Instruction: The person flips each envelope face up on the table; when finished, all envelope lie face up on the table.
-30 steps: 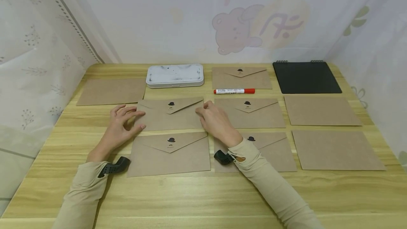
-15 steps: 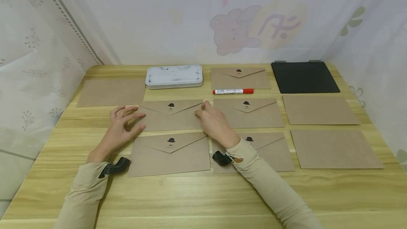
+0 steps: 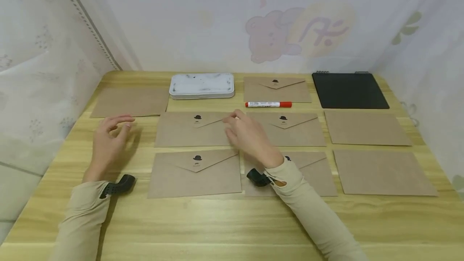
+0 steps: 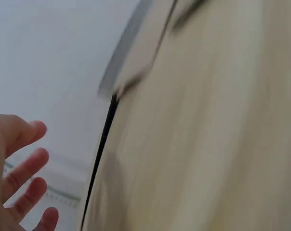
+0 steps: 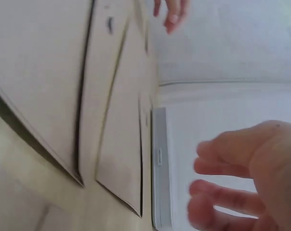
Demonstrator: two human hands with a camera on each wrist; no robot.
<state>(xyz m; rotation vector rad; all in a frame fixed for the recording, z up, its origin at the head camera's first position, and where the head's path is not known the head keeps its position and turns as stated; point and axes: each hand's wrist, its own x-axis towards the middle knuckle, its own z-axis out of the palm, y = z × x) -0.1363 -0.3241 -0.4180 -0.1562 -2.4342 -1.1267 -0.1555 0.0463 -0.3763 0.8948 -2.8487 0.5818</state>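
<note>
My left hand (image 3: 108,142) hovers over the table left of the envelopes, fingers loosely bent. In the left wrist view the fingers (image 4: 32,190) hold nothing. My right hand (image 3: 251,138) is above the right end of a brown envelope (image 3: 193,136), which lies flat in the middle row with a printed hat on its flap. The right wrist view shows loosely curled fingers (image 5: 222,195) apart from the paper, with nothing between them. Below lies a similar envelope (image 3: 193,180). Another envelope (image 3: 293,136) lies right of my right hand; my right wrist partly hides one nearer (image 3: 311,180).
At the back stand a white tin case (image 3: 202,83), a flapped envelope (image 3: 277,92) and a black spiral notebook (image 3: 349,90). A red-capped marker (image 3: 268,104) lies before them. Plain-side envelopes lie at left (image 3: 128,102) and right (image 3: 366,128), (image 3: 384,172).
My left hand has moved left, away from the middle envelope's left edge. The right hand has shifted slightly off the right edge. The envelope's flap now lies flatter than one second ago.
</note>
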